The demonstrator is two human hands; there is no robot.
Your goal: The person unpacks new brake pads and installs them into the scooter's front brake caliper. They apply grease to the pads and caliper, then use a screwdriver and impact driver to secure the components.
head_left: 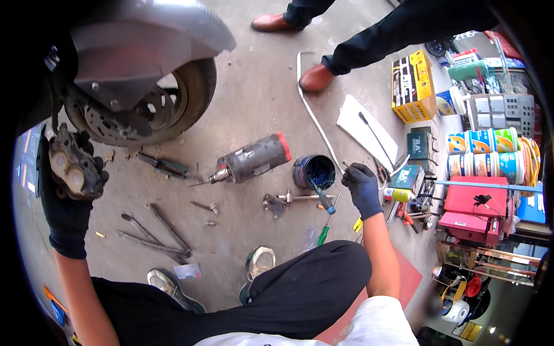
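Observation:
My left hand (66, 199), in a black glove, is raised at the left and grips a worn metal brake caliper (72, 167) beside the scooter wheel (184, 98) and its brake disc (112, 124). My right hand (362, 185), also in a black glove, hovers just right of a round tub of blue grease (313, 170) on the floor. Its fingertips pinch a small thin metal part (345, 165). A blue-handled tool (323, 199) leans at the tub's near edge.
On the concrete lie a grey cylindrical power tool with a red end (254, 158), long wrenches (153, 233), a green screwdriver (324, 230) and a bent metal rod (314, 115). Another person's legs in brown shoes (316, 78) stand behind. Boxes and stacked cans (482, 153) crowd the right.

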